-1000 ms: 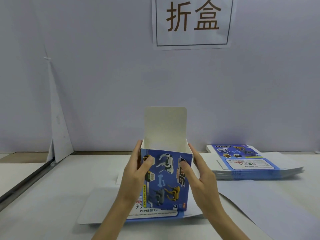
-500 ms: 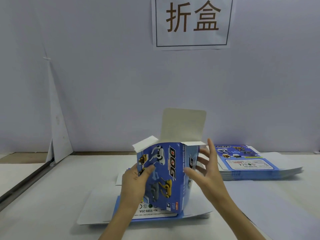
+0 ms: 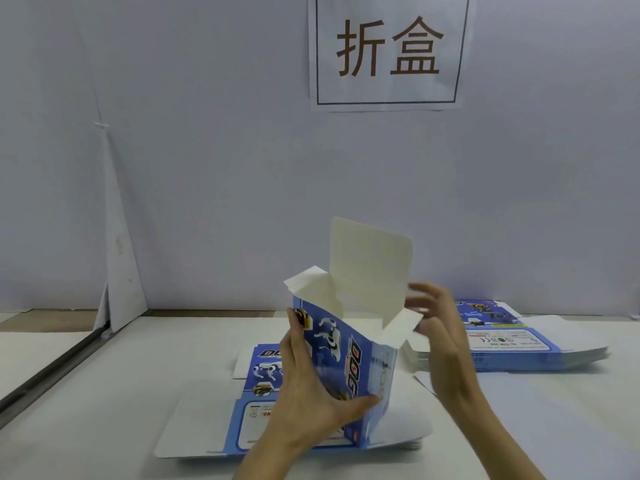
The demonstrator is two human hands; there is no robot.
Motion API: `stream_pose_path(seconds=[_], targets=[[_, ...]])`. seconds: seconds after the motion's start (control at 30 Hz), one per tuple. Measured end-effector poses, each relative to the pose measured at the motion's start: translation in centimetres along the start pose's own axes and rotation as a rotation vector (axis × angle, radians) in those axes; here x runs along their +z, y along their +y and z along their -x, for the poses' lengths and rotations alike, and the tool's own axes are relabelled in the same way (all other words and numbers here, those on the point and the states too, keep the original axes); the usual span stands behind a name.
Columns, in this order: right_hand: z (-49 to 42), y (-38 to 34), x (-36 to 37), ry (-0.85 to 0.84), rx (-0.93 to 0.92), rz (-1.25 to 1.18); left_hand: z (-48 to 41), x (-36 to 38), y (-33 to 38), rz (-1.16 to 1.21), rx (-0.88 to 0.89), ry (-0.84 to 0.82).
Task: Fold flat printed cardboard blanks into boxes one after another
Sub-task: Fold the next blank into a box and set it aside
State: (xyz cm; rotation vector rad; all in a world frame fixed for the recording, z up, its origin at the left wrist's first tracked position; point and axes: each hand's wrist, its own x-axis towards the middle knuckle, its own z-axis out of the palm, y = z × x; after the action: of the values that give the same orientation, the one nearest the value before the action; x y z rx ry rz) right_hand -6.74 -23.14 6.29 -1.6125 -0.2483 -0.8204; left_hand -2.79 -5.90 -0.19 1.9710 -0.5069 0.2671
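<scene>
Blue printed box (image 3: pixel 346 358) tilted, top flaps open, over flat blanks (image 3: pixel 249 420); second blank stack (image 3: pixel 512 344) right.

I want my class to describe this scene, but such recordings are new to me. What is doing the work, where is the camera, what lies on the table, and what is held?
No machine here: a person works with two bare hands. The camera is worn on the head, looking forward and down. The left hand grips a half-folded blue printed box, tilted, its top flap standing open. The right hand, fingers spread, is beside the box's right side flap; blur hides whether it touches. Under the box lies a stack of flat blanks on the white table; a second stack lies further right. A paper sign hangs on the wall.
</scene>
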Motion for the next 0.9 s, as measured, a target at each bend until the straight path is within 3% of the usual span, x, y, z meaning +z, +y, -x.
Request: stream_pose_path(seconds=[0.17, 0.27, 0.33, 0.4, 0.47, 0.53, 0.6, 0.73, 0.9], targets=[[-5.4, -4.6, 0.2, -0.186, -0.046, 0.191, 0.0, 0.4, 0.0, -0.006, -0.056, 0.065], [-8.3, -5.2, 1.4, -0.168, -0.160, 0.513, 0.0, 0.6, -0.4, 0.033, -0.057, 0.092], [-9.9, -4.4, 1.3, -0.124, -0.099, 0.549, 0.1, 0.6, -0.4, 0.022, -0.074, 0.082], [-10.6, -2.7, 0.2, -0.052, 0.199, 0.383, 0.2, 0.6, -0.3, -0.012, -0.061, 0.052], [-9.5, -0.3, -0.9, -0.017, 0.655, 0.172, 0.4, 0.6, 0.0, -0.053, -0.036, 0.027], [-6.8, 2.5, -1.2, -0.146, 1.060, 0.052, 0.6, 0.8, 0.3, -0.079, -0.041, 0.024], [-4.4, 4.1, -0.6, -0.240, 1.249, -0.096, 0.7, 0.9, 0.4, -0.075, -0.048, 0.056], [-5.4, 2.8, -0.1, -0.227, 1.138, -0.107, 0.6, 0.8, 0.1, -0.070, -0.035, 0.073], [-8.5, -0.6, -0.9, -0.150, 0.622, 0.233, 0.3, 0.5, 0.0, -0.057, -0.028, 0.052]])
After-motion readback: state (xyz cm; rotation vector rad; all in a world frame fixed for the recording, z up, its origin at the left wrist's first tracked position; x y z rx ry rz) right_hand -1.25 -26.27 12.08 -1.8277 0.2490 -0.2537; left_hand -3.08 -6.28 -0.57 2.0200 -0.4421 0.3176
